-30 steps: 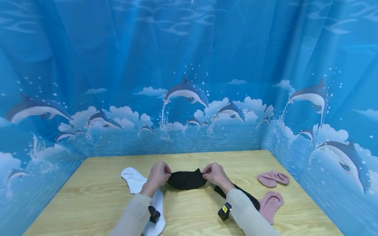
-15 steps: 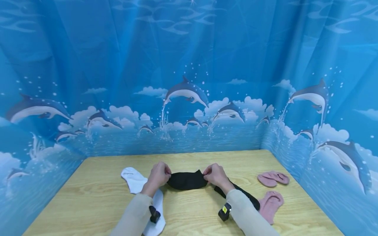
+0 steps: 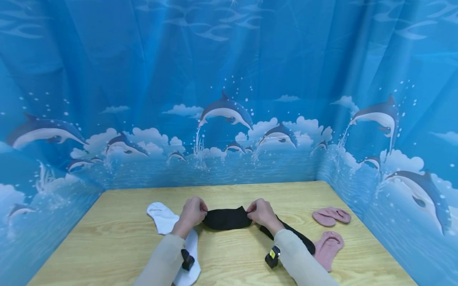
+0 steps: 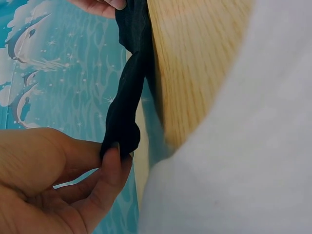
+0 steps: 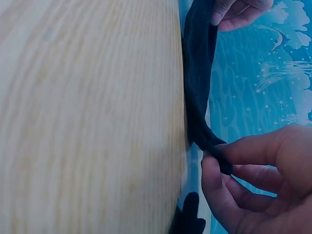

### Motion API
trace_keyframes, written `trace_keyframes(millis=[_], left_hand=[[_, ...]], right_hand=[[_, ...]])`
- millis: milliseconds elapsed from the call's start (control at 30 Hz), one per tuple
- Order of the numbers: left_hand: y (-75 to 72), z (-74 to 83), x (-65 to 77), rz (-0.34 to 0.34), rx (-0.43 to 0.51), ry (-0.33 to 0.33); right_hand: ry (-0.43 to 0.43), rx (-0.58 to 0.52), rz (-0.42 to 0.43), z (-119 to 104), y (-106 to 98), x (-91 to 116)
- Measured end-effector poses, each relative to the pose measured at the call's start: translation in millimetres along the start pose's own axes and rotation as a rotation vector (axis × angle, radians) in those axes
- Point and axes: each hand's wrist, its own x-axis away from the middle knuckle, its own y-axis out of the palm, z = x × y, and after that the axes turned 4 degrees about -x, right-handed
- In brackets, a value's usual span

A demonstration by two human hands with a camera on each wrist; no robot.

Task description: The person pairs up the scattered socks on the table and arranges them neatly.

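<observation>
A black sock point(image 3: 227, 219) is stretched sideways between both hands near the middle of the table. At its left end, my left hand point(image 3: 192, 211) pinches the fabric between thumb and fingers; the left wrist view shows the sock point(image 4: 126, 95) running up from that pinch. My right hand point(image 3: 262, 212) pinches the opposite end, and in the right wrist view thumb and forefinger meet on the sock's point(image 5: 197, 92) tip. Under the right forearm lies a second black sock point(image 3: 298, 236), partly hidden. A white sock point(image 3: 162, 218) lies beside the left hand, another white sock point(image 3: 189, 262) partly beneath the left forearm.
Two pink socks lie at the right of the wooden table point(image 3: 107, 238): one folded pink sock point(image 3: 330, 217) farther back, another pink sock point(image 3: 328, 250) nearer, by the right sleeve. A blue dolphin-print curtain point(image 3: 229, 167) rises along the table's back and sides.
The right hand has shifted very slightly to the right and down, with the black sock's right end. The left hand and the other socks stay in place.
</observation>
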Motion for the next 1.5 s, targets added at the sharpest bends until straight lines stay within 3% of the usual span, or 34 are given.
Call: trace_keyframes(millis=[867, 1100, 1367, 1500], left_hand=[[3.4, -1.6, -0.6, -0.024, -0.021, -0.026], [4.0, -3.5, -1.4, -0.034, -0.020, -0.025], [2.0, -1.0, -1.3, -0.048, -0.026, -0.037], [-2.1, 6.4, -0.5, -0.035, -0.048, -0.009]], right_hand=[[0.015, 0.023, -0.029, 2.4, 0.7, -2.3], [-0.017, 0.077, -0.022, 3.8, 0.5, -2.5], [-0.031, 0.124, -0.035, 3.0, -12.8, -3.3], [-0.015, 0.106, -0.043, -0.2, -26.7, -3.3]])
